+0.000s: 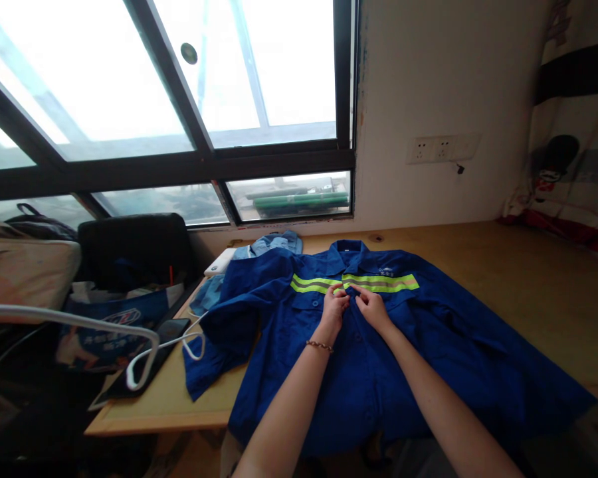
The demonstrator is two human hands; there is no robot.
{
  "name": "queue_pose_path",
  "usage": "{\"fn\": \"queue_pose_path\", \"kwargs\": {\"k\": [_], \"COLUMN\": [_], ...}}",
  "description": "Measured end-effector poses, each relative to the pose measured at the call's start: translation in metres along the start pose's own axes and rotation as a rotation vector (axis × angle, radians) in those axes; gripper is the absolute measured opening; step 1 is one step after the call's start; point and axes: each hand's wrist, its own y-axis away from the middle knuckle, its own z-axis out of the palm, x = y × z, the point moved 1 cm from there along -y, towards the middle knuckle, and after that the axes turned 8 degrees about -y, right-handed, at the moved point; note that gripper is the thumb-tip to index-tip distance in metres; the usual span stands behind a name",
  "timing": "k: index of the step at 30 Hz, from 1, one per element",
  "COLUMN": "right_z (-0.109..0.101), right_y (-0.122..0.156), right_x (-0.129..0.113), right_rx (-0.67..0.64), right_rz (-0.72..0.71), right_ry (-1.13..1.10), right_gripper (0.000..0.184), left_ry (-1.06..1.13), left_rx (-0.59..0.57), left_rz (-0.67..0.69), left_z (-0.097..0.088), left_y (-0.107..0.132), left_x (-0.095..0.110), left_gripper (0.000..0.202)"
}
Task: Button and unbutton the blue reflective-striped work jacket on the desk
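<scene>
The jacket (363,358) lies front up across the table (518,279), collar (347,263) toward the wall and hem hanging over the near edge. The person's left hand (335,305) and right hand (371,309) meet at its front opening, just below the yellow stripe (383,283). Each appears to pinch blue cloth between thumb and fingertips; the spot is small and dim, so whether a button sits between them cannot be told.

The jacket should handle as soft but fairly firm workwear: light, not fragile, with little slip in the fingers. The sleeves look limp and likely to fold or drag; one is bent back on itself beside the white cord (144,368), the other reaches out to the table's near edge. The front edges, doubled and stitched, would likely give the surest hold for fine work, while the collar or shoulders would suit lifting the whole thing. The stripe is probably a little stiffer than the cloth around it.

As for writing, a pale logo (386,271) with tiny characters sits on the chest above the stripe, too small to read. A small tag (347,250) shows inside the collar, also illegible. The blue bag (99,335) carries an emblem and white Chinese characters, too blurred to read surely.
</scene>
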Motion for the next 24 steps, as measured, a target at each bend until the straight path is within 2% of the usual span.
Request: {"fn": "queue_pose_path", "kwargs": {"k": [4, 10, 12, 16, 20, 22, 24], "right_z": [-0.001, -0.003, -0.002, -0.002, -0.011, -0.016, -0.017], "right_y": [0.001, 0.006, 0.006, -0.001, -0.007, -0.004, 0.005], "right_x": [0.001, 0.000, 0.002, 0.006, 0.007, 0.003, -0.004], "right_rx": [-0.048, -0.047, -0.043, -0.025, 0.084, 0.091, 0.029], "right_rz": [-0.024, 0.004, 0.005, 0.037, 0.152, 0.179, 0.173], "right_ry": [0.106, 0.345, 0.295, -0.019, -0.261, -0.232, -0.040], "right_gripper": [0.040, 0.039, 0.038, 0.038, 0.036, 0.030, 0.020], "left_ry": [-0.016, -0.025, -0.022, -0.041, -0.118, -0.179, -0.241], "left_rx": [-0.008, -0.002, -0.010, -0.056, -0.146, -0.169, -0.152], "left_rz": [0.027, 0.070, 0.077, 0.066, 0.116, 0.165, 0.208], "left_z": [-0.002, -0.002, -0.002, -0.002, -0.002, -0.003, -0.004], "left_y": [-0.003, -0.005, -0.004, -0.004, -0.007, -0.012, -0.020], "left_x": [-0.004, -0.008, -0.007, -0.004, -0.004, -0.006, -0.007], "left_gripper": [0.050, 0.047, 0.048, 0.051, 0.054, 0.054, 0.052]}}
